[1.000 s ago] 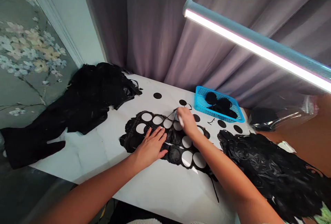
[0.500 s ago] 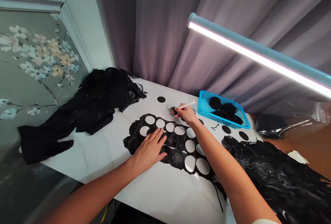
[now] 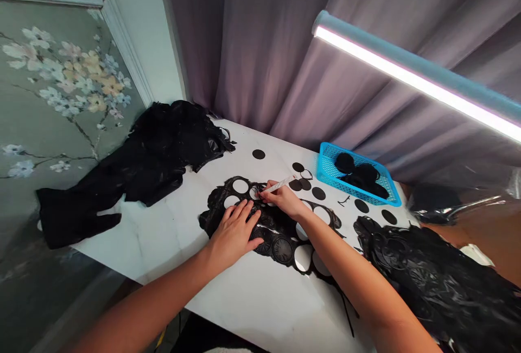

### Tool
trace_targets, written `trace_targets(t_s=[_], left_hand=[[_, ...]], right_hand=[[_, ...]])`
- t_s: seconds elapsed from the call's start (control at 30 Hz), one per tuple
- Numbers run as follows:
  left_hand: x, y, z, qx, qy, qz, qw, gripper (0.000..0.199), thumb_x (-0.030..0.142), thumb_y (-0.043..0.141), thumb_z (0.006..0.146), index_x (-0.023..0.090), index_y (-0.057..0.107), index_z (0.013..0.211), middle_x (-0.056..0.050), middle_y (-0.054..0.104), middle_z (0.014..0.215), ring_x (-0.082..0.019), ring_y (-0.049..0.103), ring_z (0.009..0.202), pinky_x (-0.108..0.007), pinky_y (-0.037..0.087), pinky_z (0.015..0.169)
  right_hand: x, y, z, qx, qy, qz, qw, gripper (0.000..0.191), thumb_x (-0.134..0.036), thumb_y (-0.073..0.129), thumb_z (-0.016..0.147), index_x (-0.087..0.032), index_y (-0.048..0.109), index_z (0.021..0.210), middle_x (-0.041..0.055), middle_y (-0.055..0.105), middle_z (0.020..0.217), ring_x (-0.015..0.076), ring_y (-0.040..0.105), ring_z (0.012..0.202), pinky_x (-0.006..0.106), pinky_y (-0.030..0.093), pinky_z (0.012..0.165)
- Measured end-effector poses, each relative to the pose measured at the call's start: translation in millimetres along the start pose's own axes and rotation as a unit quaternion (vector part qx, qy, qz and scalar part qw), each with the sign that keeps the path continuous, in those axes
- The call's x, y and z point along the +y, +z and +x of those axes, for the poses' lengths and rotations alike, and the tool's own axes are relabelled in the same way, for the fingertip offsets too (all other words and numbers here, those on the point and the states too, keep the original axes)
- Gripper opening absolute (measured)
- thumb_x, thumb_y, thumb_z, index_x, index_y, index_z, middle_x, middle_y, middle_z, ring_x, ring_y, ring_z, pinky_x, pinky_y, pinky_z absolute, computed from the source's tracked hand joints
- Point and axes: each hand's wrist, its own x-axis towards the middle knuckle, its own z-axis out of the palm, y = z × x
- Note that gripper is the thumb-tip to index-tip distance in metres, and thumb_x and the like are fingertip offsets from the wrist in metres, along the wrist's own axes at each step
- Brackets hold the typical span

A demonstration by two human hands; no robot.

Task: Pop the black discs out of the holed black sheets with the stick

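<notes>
A black sheet (image 3: 282, 250) with rows of round holes and pressed round patterns lies on the white table (image 3: 160, 239). My left hand (image 3: 235, 229) rests on it palm down, fingers spread out. Above the sheet's far edge, my right hand (image 3: 283, 200) pinches a slim white pen-like tool (image 3: 283, 183). The lower end of that tool is by a round hole just beyond my left fingertips. What it touches there is too small to tell. Several loose black discs (image 3: 318, 194) lie on the table past my right hand.
A blue basket (image 3: 325, 176) with black round pieces stands at the back right. Piled black sheets (image 3: 439, 277) cover the table's right side. Black cloth-like material (image 3: 157, 146) is heaped at the left. A lit tube lamp (image 3: 407, 73) hangs over the right side.
My right hand has moved the white tool left and nearer, from the table beyond the sheet to over a hole. My left hand stays in place. The view has shifted slightly.
</notes>
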Motion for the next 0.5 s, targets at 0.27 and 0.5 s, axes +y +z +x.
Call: trace_targets(t_s=[0.27,0.5], left_hand=[[0.8,2.3,-1.3,0.004,-0.003,0.000,1.000,0.057,0.043,0.065,0.089,0.015,0.051,0.136,-0.019,0.043,0.148,-0.035,0.037,0.138,-0.051,0.032,0.108],[-1.4,7.3,-1.6,0.017,0.014,-0.001,1.000,0.056,0.043,0.062,0.090,0.012,0.051,0.135,-0.021,0.043,0.147,-0.032,0.032,0.142,-0.050,0.026,0.114]], right_hand=[[-13.5,-10.8,1.4,0.043,0.066,0.244,0.967,0.035,-0.033,0.080,0.067,-0.021,0.047,0.071,0.0035,0.067,0.085,0.0178,0.068,0.085,0.023,0.050,0.059],[-13.4,-12.9,4.6,0.103,-0.055,0.113,0.987,0.033,-0.037,0.075,0.072,-0.021,0.047,0.070,0.0044,0.068,0.090,0.0184,0.065,0.089,0.029,0.052,0.074]])
